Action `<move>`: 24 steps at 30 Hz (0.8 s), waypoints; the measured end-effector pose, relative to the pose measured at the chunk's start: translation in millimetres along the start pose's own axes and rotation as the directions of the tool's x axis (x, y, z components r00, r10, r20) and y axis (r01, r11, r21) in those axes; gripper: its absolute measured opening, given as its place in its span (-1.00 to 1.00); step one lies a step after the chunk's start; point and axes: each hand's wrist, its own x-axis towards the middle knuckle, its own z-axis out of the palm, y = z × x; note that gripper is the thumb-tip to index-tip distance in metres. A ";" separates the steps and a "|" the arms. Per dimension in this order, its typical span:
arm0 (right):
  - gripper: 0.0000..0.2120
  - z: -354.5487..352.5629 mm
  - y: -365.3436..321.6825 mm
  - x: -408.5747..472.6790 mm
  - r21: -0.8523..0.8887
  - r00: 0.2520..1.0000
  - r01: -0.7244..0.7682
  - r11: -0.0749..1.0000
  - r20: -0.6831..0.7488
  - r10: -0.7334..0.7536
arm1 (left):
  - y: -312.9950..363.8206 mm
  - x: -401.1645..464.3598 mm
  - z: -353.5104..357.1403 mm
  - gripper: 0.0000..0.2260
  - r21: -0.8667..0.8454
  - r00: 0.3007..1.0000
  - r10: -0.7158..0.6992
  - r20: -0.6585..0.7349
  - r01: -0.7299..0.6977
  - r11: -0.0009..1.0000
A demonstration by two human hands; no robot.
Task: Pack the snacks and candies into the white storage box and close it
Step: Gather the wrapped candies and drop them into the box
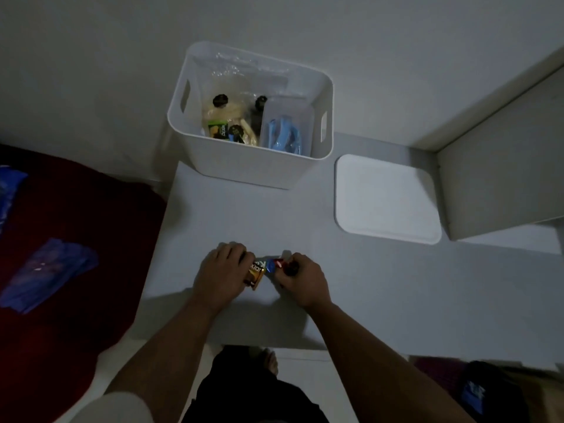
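The white storage box (pixel 213 157) stands open at the far edge of the white table (pixel 381 285), holding a bag of yellowish snacks (pixel 227 117), a dark bottle and blue wrapped items (pixel 283 137). Its white lid (pixel 386 196) lies flat to the right of the box. Near the table's front edge my left hand (pixel 221 274) is closed on a gold candy packet (pixel 255 273). Right beside it my right hand (pixel 300 280) grips small blue and red wrapped candies (pixel 276 264). The two hands nearly touch.
A dark red bed cover (pixel 70 239) lies to the left with blue plastic bags (pixel 45 274) on it. A white cabinet (pixel 500 166) stands at the right. The wall is behind the box. A dark bag (pixel 488 392) sits on the floor at lower right.
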 end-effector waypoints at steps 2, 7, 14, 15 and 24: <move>-0.74 4.4 -5.6 10.2 0.027 1.000 -0.001 1.000 -0.004 0.001 | -10.4 13.8 -10.0 -0.56 0.006 0.999 0.053 0.005 -0.053 0.999; -0.81 -2.9 -32.0 24.9 0.092 0.996 0.056 0.994 -0.074 -0.050 | -13.3 27.3 -43.7 -0.48 -0.191 0.996 -0.069 -0.061 0.056 0.980; -0.77 -65.6 -147.1 67.4 0.263 0.937 0.275 0.925 -0.290 -0.196 | -29.6 79.0 -170.7 -0.72 -0.613 0.879 -0.402 -0.255 0.175 0.771; -0.75 -77.2 -168.7 78.4 0.280 0.926 0.292 0.915 -0.323 -0.196 | -39.8 93.4 -191.6 -0.75 -0.599 0.868 -0.411 -0.279 0.177 0.781; -0.74 -134.4 -284.6 143.0 0.345 0.990 0.114 0.932 -0.115 -0.079 | -115.5 172.9 -266.5 -0.64 -0.633 0.824 -0.560 0.084 0.479 0.609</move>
